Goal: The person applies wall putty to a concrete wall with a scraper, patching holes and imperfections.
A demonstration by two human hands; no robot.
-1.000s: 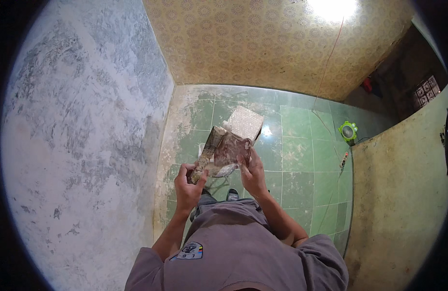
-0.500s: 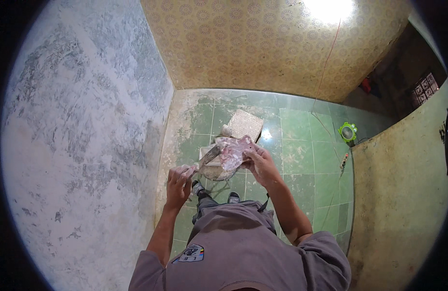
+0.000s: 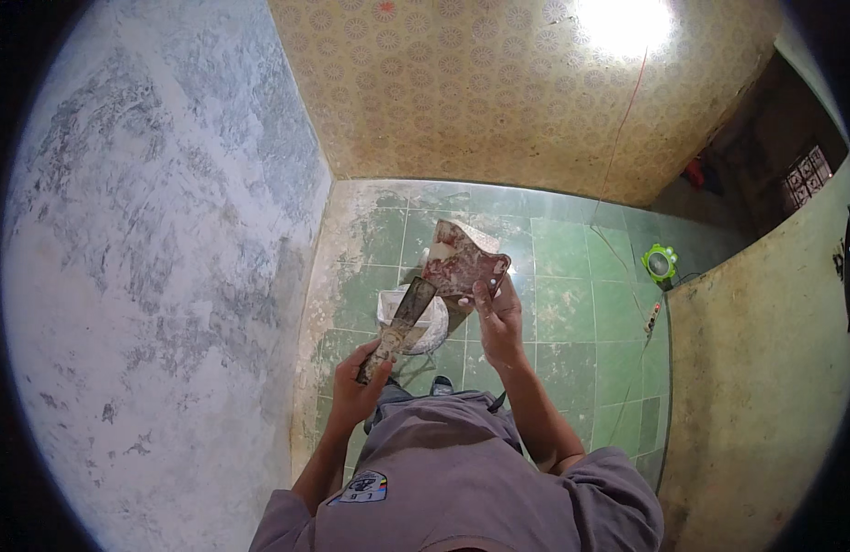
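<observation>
In my left hand [image 3: 354, 385] is a putty knife [image 3: 412, 304], its handle caked with plaster and its dark blade slanting up to the right. My right hand [image 3: 501, 324] grips the lower right corner of a reddish spreader [image 3: 466, 263], thumb on its face. That face is smeared with whitish plaster. The blade's tip lies close to the spreader's lower left edge; I cannot tell whether they touch. Below the tools, a round bucket [image 3: 436, 333] with a white tray-like piece [image 3: 388, 302] stands on the floor, partly hidden by the knife.
A plastered grey-white wall [image 3: 158, 276] rises close on my left. A patterned yellowish wall [image 3: 499, 101] stands ahead. Green tiles [image 3: 565, 304] with plaster stains cover the floor. A green fan-like device [image 3: 660, 262], a power strip [image 3: 653, 317] and a hanging cord [image 3: 618, 129] are on the right.
The spreader has turned over in my right hand, from a pale, plaster-covered face to a darker red one. My left hand has moved right and down, and the putty knife now points more upward.
</observation>
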